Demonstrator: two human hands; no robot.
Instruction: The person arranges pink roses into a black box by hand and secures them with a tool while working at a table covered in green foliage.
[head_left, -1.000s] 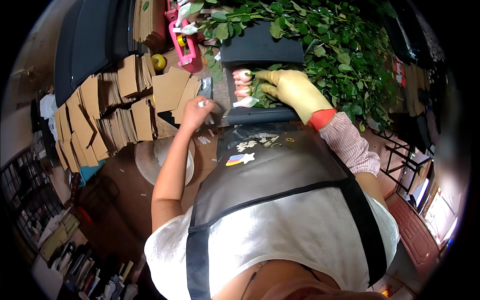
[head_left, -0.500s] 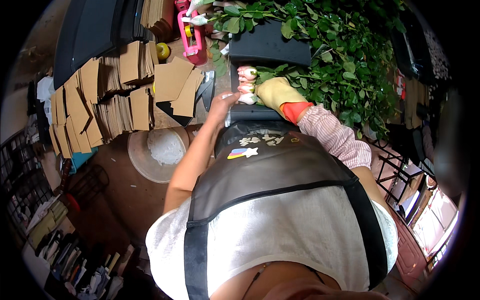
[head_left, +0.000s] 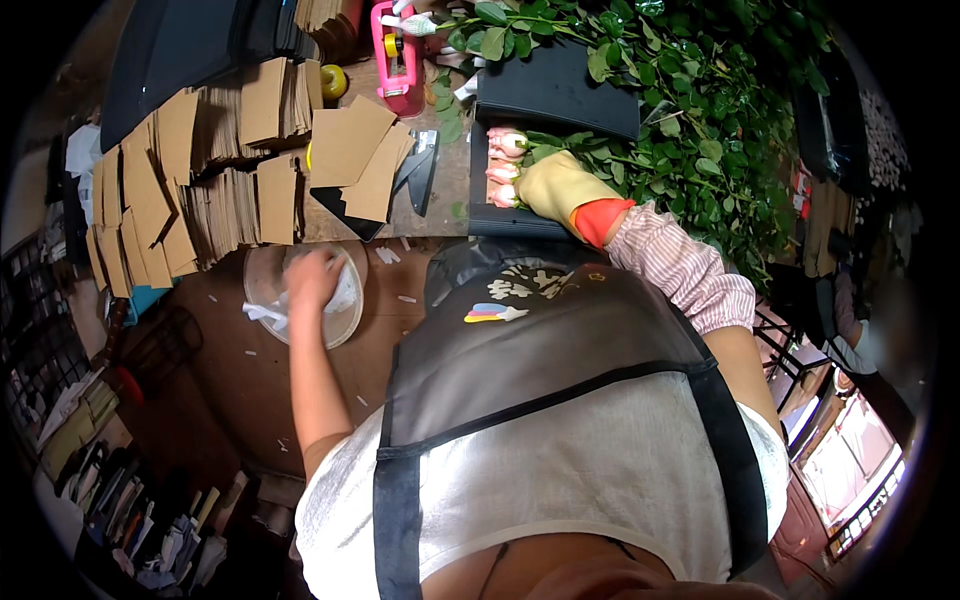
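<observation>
My right hand (head_left: 565,190), in a yellow glove with an orange cuff, is closed over rose stems just behind the blooms. Several pale pink roses (head_left: 503,170) poke out in a column to its left, heads pointing left, between two black blocks. Well away from them, my left hand (head_left: 314,278) hovers over a round pale bin (head_left: 354,312) below the table edge. Motion smears its fingers. Beside it a white strip (head_left: 264,315) shows at the bin's rim; whether the hand still touches it is unclear. White scraps fill part of the bin.
Leafy rose stems (head_left: 700,130) heap up at the back right. A black box (head_left: 557,92) stands behind the blooms. Stacked brown cardboard pieces (head_left: 220,205), scissors (head_left: 424,180) and a pink tape dispenser (head_left: 398,75) occupy the table's left part. White bits are scattered on the floor.
My left hand has left the roses and swung down and left to the bin. White wrapping on the nearest rose is gone, baring pink petals. The gloved right hand stays at the stems.
</observation>
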